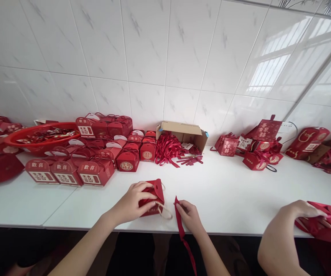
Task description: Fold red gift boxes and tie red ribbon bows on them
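Our L hand (140, 199), half-open, fingers spread, holds the red box (158, 191) near the front edge of the tabletop (217, 203); our R hand (188, 215) pinches a red ribbon (179, 223). Risks: ribbon tail hangs past the edge, so could snag or slip; rope handle (165, 211) loops out & might catch; hard pressing could dent box.

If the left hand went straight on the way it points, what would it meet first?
The left hand would meet the red rope-handled gift box at once, since its fingers already touch it. Beyond, the red ribbon in the right hand looks roughly in line, though depth is unclear.
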`<move>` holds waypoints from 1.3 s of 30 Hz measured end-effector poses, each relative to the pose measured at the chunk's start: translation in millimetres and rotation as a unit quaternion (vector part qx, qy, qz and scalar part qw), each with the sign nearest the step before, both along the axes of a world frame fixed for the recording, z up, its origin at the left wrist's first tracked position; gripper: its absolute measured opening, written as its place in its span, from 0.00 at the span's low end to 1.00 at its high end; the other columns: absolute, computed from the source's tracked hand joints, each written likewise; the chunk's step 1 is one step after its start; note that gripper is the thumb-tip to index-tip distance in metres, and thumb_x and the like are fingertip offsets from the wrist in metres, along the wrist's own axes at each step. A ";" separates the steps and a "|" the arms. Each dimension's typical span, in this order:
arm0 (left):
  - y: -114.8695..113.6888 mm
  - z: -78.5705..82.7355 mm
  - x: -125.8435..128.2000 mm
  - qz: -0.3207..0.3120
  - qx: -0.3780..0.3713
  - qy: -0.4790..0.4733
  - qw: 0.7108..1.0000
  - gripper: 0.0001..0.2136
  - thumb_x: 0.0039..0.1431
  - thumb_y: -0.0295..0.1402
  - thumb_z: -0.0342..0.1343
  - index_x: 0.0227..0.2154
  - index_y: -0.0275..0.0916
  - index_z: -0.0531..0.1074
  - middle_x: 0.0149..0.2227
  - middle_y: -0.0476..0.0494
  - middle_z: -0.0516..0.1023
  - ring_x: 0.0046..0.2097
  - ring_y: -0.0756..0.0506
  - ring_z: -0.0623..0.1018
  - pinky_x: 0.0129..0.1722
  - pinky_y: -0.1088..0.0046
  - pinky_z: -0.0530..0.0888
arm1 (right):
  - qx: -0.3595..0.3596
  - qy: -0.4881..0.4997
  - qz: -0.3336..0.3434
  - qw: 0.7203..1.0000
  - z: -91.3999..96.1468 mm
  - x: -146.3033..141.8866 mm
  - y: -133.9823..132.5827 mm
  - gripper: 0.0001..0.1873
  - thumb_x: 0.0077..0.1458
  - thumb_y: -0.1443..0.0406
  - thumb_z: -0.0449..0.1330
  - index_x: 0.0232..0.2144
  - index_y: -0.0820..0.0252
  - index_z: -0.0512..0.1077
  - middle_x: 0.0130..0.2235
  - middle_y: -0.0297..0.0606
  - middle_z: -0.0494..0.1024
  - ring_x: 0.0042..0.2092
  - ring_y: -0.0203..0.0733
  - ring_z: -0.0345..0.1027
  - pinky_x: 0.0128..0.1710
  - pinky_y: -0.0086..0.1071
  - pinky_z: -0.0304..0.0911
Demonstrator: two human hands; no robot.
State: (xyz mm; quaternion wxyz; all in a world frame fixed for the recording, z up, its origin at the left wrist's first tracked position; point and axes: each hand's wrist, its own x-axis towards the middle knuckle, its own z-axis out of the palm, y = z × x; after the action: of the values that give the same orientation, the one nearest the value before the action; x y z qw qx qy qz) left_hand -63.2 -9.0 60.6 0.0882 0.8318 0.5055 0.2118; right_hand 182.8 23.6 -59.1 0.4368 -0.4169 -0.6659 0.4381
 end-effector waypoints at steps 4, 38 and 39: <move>1.3 -6.1 11.3 0.060 0.015 -0.111 0.992 0.14 0.61 0.41 0.49 0.46 0.47 0.72 0.55 0.42 0.67 0.59 0.40 0.64 0.58 0.57 0.63 | -0.021 0.039 -0.016 0.999 3.9 0.0 1.4 0.20 0.58 0.51 0.53 0.27 0.61 0.70 0.26 0.36 0.71 0.29 0.38 0.64 0.30 0.30 0.60; -17.0 -22.1 68.0 0.059 -0.032 -0.272 0.960 0.07 0.62 0.34 0.46 0.31 0.42 0.67 0.52 0.40 0.67 0.61 0.40 0.61 0.59 0.54 0.63 | 0.049 -0.118 -0.034 0.991 98.3 -6.3 -25.3 0.13 0.55 0.57 0.56 0.41 0.55 0.69 0.45 0.42 0.68 0.49 0.47 0.62 0.52 0.45 0.57; -17.0 -21.7 68.1 0.053 -0.024 -0.275 0.960 0.07 0.63 0.34 0.45 0.32 0.42 0.66 0.53 0.40 0.67 0.61 0.40 0.60 0.59 0.54 0.62 | 0.063 -0.113 -0.031 0.991 98.2 -6.6 -24.5 0.16 0.55 0.57 0.56 0.46 0.53 0.68 0.49 0.43 0.67 0.54 0.48 0.59 0.54 0.46 0.55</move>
State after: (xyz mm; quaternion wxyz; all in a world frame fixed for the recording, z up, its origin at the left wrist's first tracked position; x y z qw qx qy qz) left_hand 4.9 -26.0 38.9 0.2329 0.7110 0.5099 0.4246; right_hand 176.2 -0.9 39.0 0.3972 -0.4558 -0.7243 0.3314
